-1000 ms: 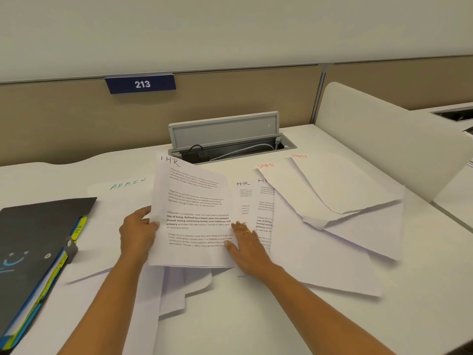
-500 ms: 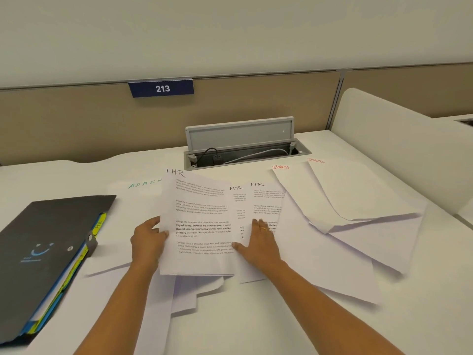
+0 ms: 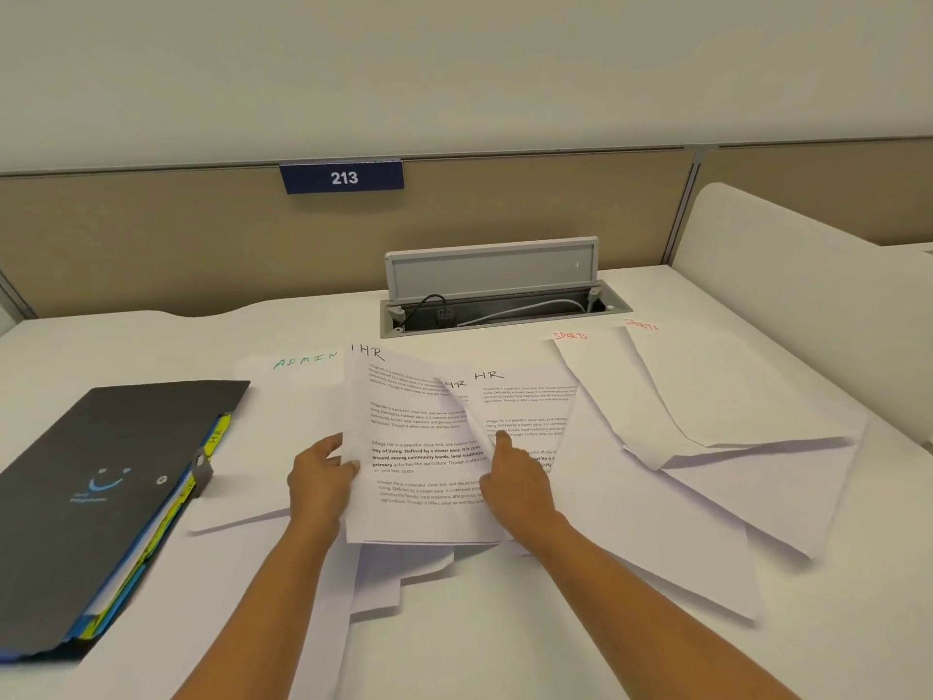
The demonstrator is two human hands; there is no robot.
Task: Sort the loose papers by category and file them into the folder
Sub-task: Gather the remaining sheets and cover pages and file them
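The top HR sheet [image 3: 419, 447], mid-desk, is pinched at its left edge by the left hand [image 3: 323, 479]. The right hand [image 3: 512, 479] is set against its right edge, fingers partly hidden; its grasp cannot be told.

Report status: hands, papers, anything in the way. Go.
Left hand grips front white printed sheet headed HR. Right hand on HR sheets behind it, grip unclear. Dark grey folder lies closed at left. White sheets marked SPORTS fanned at right.

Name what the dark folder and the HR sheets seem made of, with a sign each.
Dark folder: likely matte plastic or card; stiff, dull, with a snap stud. HR sheets: thin matte paper; they bend where held.
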